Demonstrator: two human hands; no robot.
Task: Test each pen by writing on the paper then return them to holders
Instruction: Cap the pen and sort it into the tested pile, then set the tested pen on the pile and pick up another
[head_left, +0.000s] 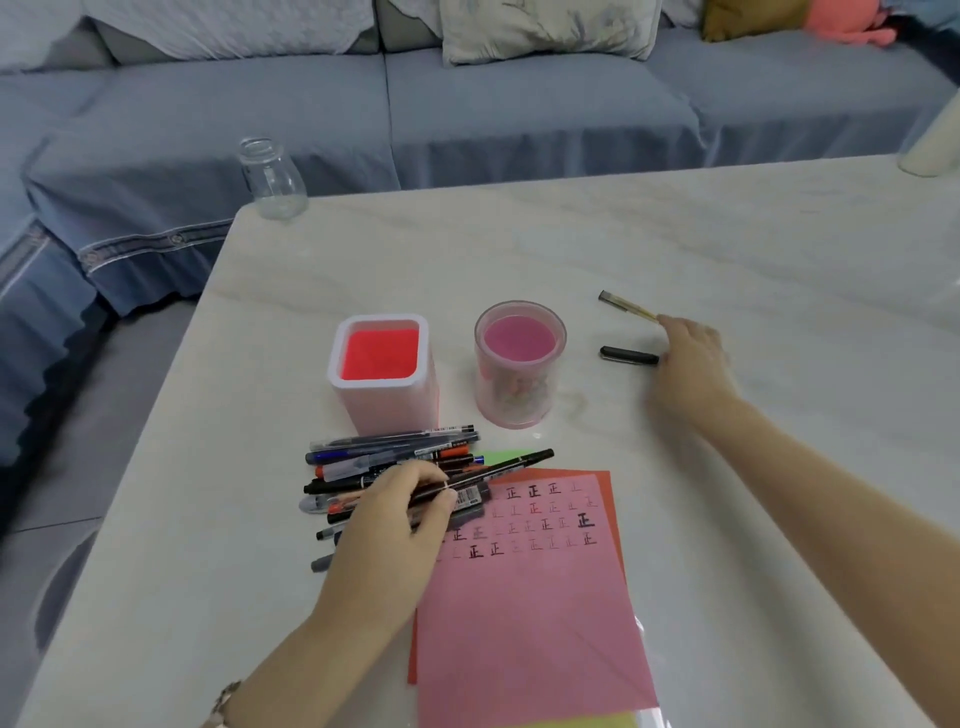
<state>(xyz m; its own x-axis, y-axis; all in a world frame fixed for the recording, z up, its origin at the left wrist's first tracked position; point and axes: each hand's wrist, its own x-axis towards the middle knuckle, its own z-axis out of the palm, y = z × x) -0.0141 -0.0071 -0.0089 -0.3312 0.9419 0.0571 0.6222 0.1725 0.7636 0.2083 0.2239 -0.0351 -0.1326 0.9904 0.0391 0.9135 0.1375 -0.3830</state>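
Marble table (675, 234) before a blue sofa (519, 114), and the pen testing is rolling along.
Left hand (400, 514) is gripping a black pen (519, 464) over the pen pile (389, 452), which is lying at the top-left corner of the pink paper (530, 597). Right hand (691, 358) is touching the end of a gold pen (626, 305), with a short black pen (628, 356) just beside it, though whether those fingers are pinching I cannot tell. Four rows of test marks are filling the paper's top, so plenty is looking tested, I'd judge. Returning is looking barely begun: the square holder (382, 364) and the round holder (519, 358) are showing no pens inside. Count: two holders, two loose pens on the right, roughly ten heaped, too tangled for certainty.
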